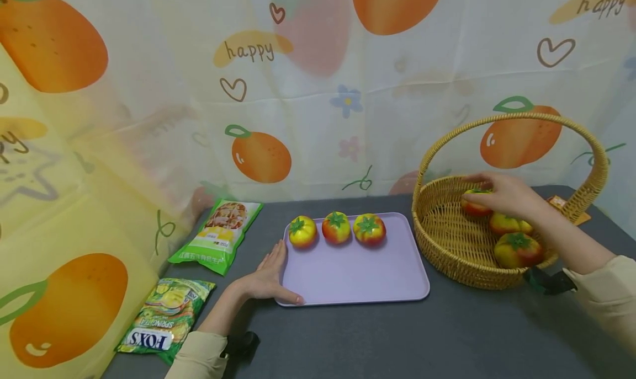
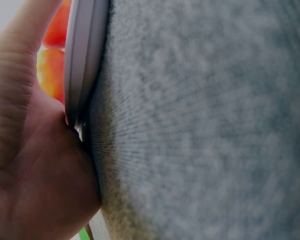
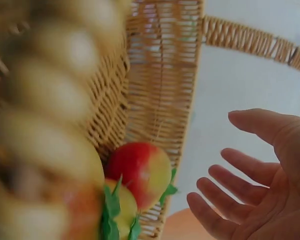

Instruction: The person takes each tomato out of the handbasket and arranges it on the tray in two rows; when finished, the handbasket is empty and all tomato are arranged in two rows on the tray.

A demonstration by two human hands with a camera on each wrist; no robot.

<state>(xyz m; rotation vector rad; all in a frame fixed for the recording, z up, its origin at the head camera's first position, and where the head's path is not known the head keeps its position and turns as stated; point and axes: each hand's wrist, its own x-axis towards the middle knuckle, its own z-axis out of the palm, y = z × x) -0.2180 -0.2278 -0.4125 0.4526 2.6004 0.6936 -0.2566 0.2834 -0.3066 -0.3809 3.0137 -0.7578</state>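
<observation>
— Where are your hands?

— My right hand (image 1: 499,194), fingers spread and loose, hovers over a tomato (image 1: 475,202) in the basket (image 1: 447,241) at the right of the frame.

— And the other?

— My left hand (image 1: 268,274), fingers straight together, rests against the tray (image 1: 358,274) edge, lower centre, on the table (image 1: 422,340).

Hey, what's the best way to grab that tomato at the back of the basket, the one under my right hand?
Probably from above, fingers round its rounded sides: the tomato sits deep in the basket, stem up, walled in, and the right hand hovers open over it already.
</observation>
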